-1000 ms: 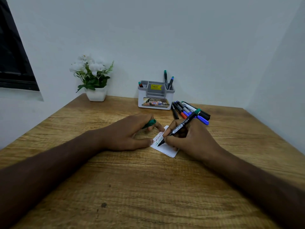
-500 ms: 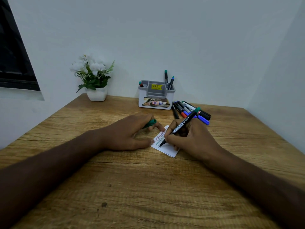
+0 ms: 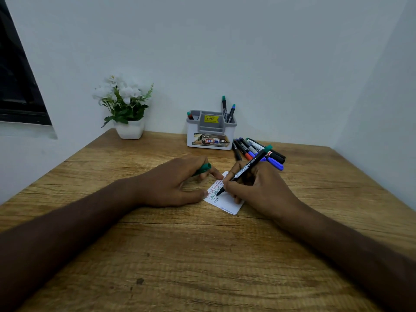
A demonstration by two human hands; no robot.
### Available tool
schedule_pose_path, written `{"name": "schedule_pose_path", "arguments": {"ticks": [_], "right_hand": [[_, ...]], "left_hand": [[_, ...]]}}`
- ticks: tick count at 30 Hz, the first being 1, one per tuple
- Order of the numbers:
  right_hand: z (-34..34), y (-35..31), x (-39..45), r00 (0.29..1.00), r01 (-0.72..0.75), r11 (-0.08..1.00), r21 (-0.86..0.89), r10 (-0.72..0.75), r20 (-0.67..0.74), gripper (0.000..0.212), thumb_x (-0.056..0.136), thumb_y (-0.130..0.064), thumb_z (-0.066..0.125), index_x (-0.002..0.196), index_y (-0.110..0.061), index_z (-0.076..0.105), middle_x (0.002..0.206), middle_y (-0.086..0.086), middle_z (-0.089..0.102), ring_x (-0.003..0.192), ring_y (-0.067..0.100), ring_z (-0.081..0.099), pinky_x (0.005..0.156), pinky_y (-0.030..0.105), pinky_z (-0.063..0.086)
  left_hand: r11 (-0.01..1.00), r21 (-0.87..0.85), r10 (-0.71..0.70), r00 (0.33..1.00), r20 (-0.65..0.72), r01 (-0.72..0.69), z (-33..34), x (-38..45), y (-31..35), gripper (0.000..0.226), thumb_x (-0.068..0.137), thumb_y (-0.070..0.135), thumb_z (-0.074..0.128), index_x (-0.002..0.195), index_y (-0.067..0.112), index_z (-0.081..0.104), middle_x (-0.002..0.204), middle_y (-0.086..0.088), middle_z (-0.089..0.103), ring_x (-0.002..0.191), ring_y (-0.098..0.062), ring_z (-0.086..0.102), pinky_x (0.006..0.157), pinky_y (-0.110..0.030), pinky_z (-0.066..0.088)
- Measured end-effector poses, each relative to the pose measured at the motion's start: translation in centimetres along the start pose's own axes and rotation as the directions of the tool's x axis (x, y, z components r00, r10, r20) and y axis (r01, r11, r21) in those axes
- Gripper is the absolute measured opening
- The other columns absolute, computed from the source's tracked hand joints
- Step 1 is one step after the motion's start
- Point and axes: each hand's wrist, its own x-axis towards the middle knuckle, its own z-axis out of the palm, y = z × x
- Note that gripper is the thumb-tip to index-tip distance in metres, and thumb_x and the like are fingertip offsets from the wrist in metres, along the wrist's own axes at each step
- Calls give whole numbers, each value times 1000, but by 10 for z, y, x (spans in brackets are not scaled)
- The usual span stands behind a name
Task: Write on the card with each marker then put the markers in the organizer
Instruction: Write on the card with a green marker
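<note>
A small white card lies mid-table with lines of red and green writing on it. My right hand grips a black marker with a green end, its tip touching the card. My left hand rests beside the card's left edge, fingertips on it, and holds the green cap. A grey and white organizer stands at the back with three markers upright in it. A pile of several loose markers lies to its right.
A white pot of white flowers stands at the back left near the wall. Walls close the desk at the back and right. A dark window is at the left. Bare wooden tabletop stretches in front of the hands.
The marker tip has shifted slightly along the card as my right hand writes. My left hand stays put with the cap.
</note>
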Motion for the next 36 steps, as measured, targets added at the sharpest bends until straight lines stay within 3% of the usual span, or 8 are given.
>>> {"name": "schedule_pose_path", "arguments": {"ticks": [5, 9, 13, 19, 24, 29, 33, 36], "right_hand": [[-1, 1, 1, 1000, -10, 1000, 10, 10, 10, 4, 87, -19, 79, 84, -19, 77, 86, 1, 82, 78, 20, 77, 81, 54, 64], [-1, 1, 0, 1000, -5, 1000, 14, 5, 3, 5, 87, -18, 77, 82, -20, 77, 84, 1, 82, 77, 22, 77, 81, 58, 63], [-1, 2, 1, 1000, -2, 1000, 21, 2, -2, 5, 87, -18, 77, 82, -19, 76, 84, 2, 81, 74, 21, 76, 80, 59, 62], [-2, 1, 2, 999, -2, 1000, -7, 2, -42, 3, 86, -22, 79, 85, -21, 77, 79, -1, 79, 74, 18, 74, 76, 50, 63], [-4, 1, 3, 998, 20, 1000, -18, -21, -62, 7, 85, -21, 78, 79, -24, 78, 74, -4, 76, 71, 11, 68, 66, 45, 56], [-4, 3, 3, 1000, 22, 999, -45, -22, -1, 9, 88, -22, 81, 81, -27, 79, 84, -4, 80, 77, 2, 69, 69, 35, 56], [-4, 3, 4, 1000, 22, 999, -24, -21, 7, 7, 88, -21, 78, 82, -24, 77, 89, -3, 82, 89, 13, 75, 82, 50, 61], [-5, 3, 4, 999, 33, 999, -35, -32, 21, 11, 90, -21, 79, 82, -28, 78, 89, -4, 81, 89, 12, 75, 83, 50, 61]], "left_hand": [[1000, 8, -13, 1000, 8, 13, 0, 1, -2, 27, 101, 36, 71, 107, 49, 47, 109, 46, 48, 102, 9, 50, 77, -7, 36], [1000, 5, 1, 1000, -1, -1, 0, 0, -3, 36, 101, 35, 71, 119, 58, 49, 111, 43, 50, 106, 8, 52, 79, -5, 34], [1000, 15, -15, 1000, 16, 15, -1, 0, -6, 34, 101, 32, 71, 132, 25, 60, 113, 54, 46, 110, 11, 51, 82, -6, 35], [1000, 7, -5, 1000, 18, 5, -1, 0, -6, 23, 101, 33, 72, 116, 39, 56, 112, 57, 44, 107, 14, 49, 79, -5, 34], [1000, 9, -5, 1000, 21, 5, -1, 1, -2, 22, 100, 30, 72, 103, 35, 51, 110, 59, 44, 104, 17, 49, 78, -3, 35], [1000, 9, -5, 1000, 20, 5, -1, 1, -3, 20, 101, 31, 72, 111, 34, 55, 112, 57, 45, 106, 16, 49, 79, -3, 34], [1000, 10, -10, 1000, 17, 9, 0, 1, -5, 29, 100, 36, 71, 102, 49, 46, 112, 44, 52, 105, 9, 51, 77, -8, 37], [1000, 5, -16, 1000, 23, 16, 1, 1, -6, 29, 101, 38, 71, 108, 53, 47, 111, 38, 53, 105, 6, 52, 79, -10, 38]]}}
